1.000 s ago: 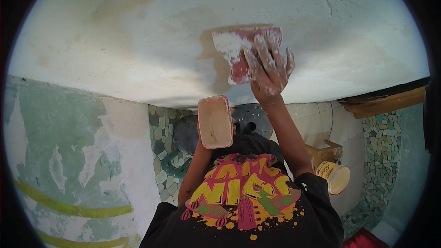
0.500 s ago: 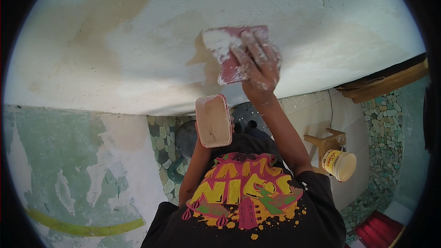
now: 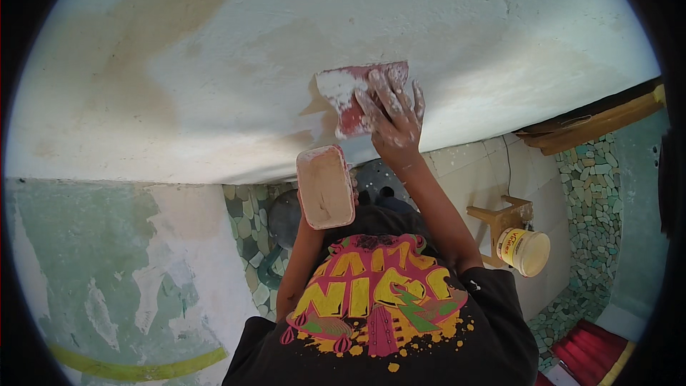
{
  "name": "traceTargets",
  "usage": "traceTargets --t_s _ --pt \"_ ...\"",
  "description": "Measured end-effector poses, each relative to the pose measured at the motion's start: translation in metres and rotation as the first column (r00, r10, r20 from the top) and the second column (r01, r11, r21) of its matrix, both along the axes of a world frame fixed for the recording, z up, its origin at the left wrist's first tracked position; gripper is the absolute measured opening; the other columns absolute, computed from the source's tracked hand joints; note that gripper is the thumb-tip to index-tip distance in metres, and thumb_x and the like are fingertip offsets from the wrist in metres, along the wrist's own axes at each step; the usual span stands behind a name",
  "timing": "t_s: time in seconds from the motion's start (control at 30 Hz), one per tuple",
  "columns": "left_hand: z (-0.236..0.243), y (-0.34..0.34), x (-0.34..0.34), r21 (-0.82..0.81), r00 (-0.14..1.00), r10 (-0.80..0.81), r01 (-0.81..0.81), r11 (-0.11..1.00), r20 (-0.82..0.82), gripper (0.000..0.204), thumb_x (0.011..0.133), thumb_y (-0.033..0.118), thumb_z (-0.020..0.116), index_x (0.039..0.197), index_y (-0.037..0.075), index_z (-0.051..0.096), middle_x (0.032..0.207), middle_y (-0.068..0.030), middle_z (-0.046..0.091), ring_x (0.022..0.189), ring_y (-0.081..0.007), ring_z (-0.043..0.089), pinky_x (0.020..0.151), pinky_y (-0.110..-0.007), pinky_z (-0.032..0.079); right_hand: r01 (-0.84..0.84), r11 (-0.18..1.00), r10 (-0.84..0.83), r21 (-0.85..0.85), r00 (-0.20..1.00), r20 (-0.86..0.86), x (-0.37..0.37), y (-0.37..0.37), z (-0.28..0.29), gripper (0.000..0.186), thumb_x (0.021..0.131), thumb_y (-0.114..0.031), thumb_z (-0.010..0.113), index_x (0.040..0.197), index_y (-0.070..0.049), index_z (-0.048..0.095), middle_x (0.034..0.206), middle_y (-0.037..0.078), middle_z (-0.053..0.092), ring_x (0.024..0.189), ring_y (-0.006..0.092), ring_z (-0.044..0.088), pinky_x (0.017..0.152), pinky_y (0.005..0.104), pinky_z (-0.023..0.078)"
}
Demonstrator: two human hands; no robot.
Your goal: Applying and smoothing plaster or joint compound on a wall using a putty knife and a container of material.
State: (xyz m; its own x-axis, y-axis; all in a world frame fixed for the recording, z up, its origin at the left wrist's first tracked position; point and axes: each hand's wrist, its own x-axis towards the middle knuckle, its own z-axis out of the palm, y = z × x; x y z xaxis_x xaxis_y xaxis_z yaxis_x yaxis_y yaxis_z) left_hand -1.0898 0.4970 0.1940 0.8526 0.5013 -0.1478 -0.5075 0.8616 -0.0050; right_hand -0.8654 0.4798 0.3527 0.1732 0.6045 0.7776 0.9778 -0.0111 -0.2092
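Observation:
My right hand (image 3: 394,120), smeared with white paste, presses a dark red flat spreader (image 3: 351,116) against the pale wall (image 3: 236,100). Its fingers lie spread over the spreader's right part, and white putty coats much of the left part. Lower and to the left, my left hand (image 3: 354,191) grips a rectangular tub (image 3: 326,187) with a pinkish rim. The tub hides most of that hand; only fingertips show at its right side. A beige-brown layer lines the inside of the tub.
A yellow-labelled bucket (image 3: 524,251) stands at the right beside a small wooden stool (image 3: 498,220). A brown wooden piece (image 3: 593,120) runs along the wall's right end. Peeling green and white wall (image 3: 107,257) lies at the left, and pebbled floor (image 3: 593,186) at the right.
My right hand and the spreader have slid a little down the wall. The tub in my left hand has shifted slightly left in the view.

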Motion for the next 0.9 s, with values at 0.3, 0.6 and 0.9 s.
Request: traceTargets --t_s 0.3,0.6,0.9 --pt "-0.003 0.004 0.003 -0.06 0.992 -0.115 0.112 0.992 -0.043 0.086 0.092 0.072 0.046 0.149 0.007 0.048 0.124 -0.0279 0.064 0.097 -0.0491 0.068 0.081 -0.063 0.058 -0.105 0.994 0.103 0.01 0.987 0.123 0.013 0.015 0.021 0.039 0.087 -0.012 0.069 0.122 -0.027 0.078 0.142 -0.002 0.066 0.133 0.023 0.061 0.122 0.0488 0.028" --pt "-0.004 0.006 -0.002 -0.012 0.987 -0.122 0.121 0.993 -0.103 0.09 0.091 0.076 0.044 0.146 0.005 0.049 0.12 -0.0313 0.063 0.096 -0.0495 0.067 0.081 -0.062 0.058 -0.152 0.977 0.133 0.147 0.983 0.13 0.0 0.0 0.031 0.034 0.087 -0.014 0.069 0.119 -0.024 0.078 0.141 0.001 0.066 0.131 0.0249 0.061 0.116 0.0487 0.041" --pt "0.021 0.005 0.012 0.115 0.941 0.023 0.018 0.993 -0.338 0.087 0.093 0.073 0.046 0.149 0.006 0.046 0.124 -0.031 0.062 0.099 -0.0495 0.068 0.082 -0.062 0.058 -0.213 0.973 0.211 0.084 0.977 0.031 -0.006 -0.013 0.037 0.034 0.085 -0.015 0.07 0.117 -0.021 0.079 0.14 0.003 0.067 0.129 0.0284 0.062 0.113 0.049 0.047"
